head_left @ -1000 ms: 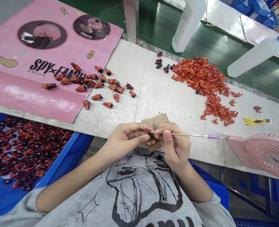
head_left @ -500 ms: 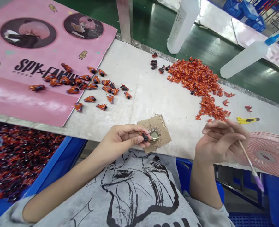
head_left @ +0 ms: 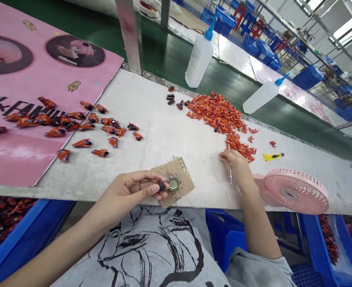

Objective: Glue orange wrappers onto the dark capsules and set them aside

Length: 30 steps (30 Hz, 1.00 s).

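My left hand (head_left: 135, 189) is closed, pinching a small black plastic piece (head_left: 161, 185) between thumb and fingers. Just right of those fingers, a bottle cap (head_left: 173, 184) sits on a stained square of cardboard (head_left: 186, 185). My right hand (head_left: 239, 169) is down at the table, with a thin stick (head_left: 230, 169) with a purple end held among its fingers. Its fingertips are close to the near edge of a heap of small orange parts (head_left: 214, 113); whether they touch one I cannot tell.
Orange-and-black assembled pieces (head_left: 86, 126) lie scattered at left, partly on a pink printed sheet (head_left: 83, 85). Two white bottles (head_left: 199, 59) with blue nozzles stand behind the heap. A yellow cutter (head_left: 273, 156) and a pink fan (head_left: 295, 191) lie at right. Blue bins (head_left: 35, 235) flank the table.
My right hand has moved from above the table's right side down to the edge of the orange heap, stick still in it. My left hand keeps the black piece. The camera view has shifted.
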Tool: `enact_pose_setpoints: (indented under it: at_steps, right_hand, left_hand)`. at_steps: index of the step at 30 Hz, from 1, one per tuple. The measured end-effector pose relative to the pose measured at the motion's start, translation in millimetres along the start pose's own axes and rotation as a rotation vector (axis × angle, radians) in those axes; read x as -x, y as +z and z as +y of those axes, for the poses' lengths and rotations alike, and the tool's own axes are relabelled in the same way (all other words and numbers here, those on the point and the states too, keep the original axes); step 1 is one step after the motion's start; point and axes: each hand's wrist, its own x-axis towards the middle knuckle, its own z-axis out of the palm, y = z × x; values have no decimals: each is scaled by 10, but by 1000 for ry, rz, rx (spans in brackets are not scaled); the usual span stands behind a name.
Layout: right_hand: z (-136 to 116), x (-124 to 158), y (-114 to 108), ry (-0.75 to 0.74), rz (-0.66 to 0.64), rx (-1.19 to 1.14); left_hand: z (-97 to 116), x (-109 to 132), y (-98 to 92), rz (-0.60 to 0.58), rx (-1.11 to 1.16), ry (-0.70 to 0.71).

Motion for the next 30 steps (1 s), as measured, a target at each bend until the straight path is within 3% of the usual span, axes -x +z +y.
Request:
enact_pose_setpoints:
  at_steps: [4, 8, 10, 13, 20, 24, 28, 30]
  right_hand:
    - [-228, -39, 43, -55, 41, -128]
    - [-822, 11, 278, -155, 117, -356]
    - [-1127, 64, 420, -204, 183, -624]
    - [-1392, 111, 546, -246, 223, -727]
    - [-1374, 61, 424, -223, 133, -587]
    - [-1394, 150, 362, -128, 198, -593]
    - [-1442, 261, 403, -168, 231, -656]
    - [-1452, 286, 428, -175, 153, -615]
  left_hand:
    - [5, -21, 45, -57, 37, 3]
    - [17, -90, 193, -134, 183, 76]
    - [33, -120, 266, -158, 304, 103]
    - [57, -121, 316, -178, 453, 114]
    - [81, -27, 292, -122, 339, 214]
    - [122, 3, 354, -86, 222, 315]
    - [143, 14, 442, -25, 228, 450]
    - [143, 14, 465, -29, 266, 440]
